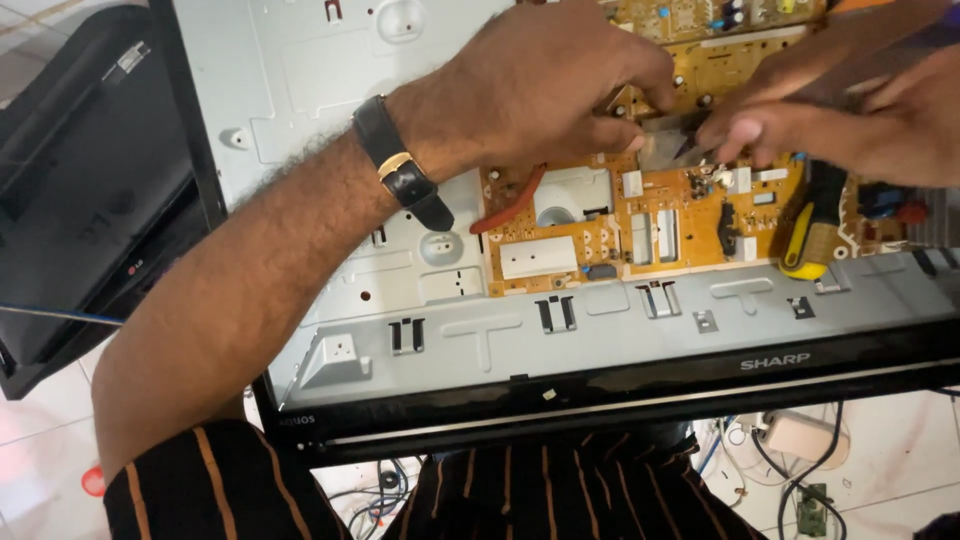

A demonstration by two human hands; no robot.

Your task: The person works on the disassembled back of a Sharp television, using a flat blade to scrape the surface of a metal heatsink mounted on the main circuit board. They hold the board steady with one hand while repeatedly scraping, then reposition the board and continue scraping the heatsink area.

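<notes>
An orange circuit board (640, 235) is mounted on the grey metal back panel (330, 90) of an opened flat television. My left hand (540, 85), with a black watch (400, 165) on the wrist, reaches across and pinches a small grey part (662, 148) on the board. My right hand (860, 125) comes in from the right, its fingertips closed on a thin dark tool (690, 148) whose tip touches the same part. A yellow and black screwdriver (808, 235) lies on the board just below my right hand.
A second black screen (90, 180) lies at the left. A red wire (510, 205) curves over the board's left edge. The television's black bottom frame (620, 390) faces me. Cables, a white adapter (800, 435) and a small green board (812, 505) lie on the tiled floor.
</notes>
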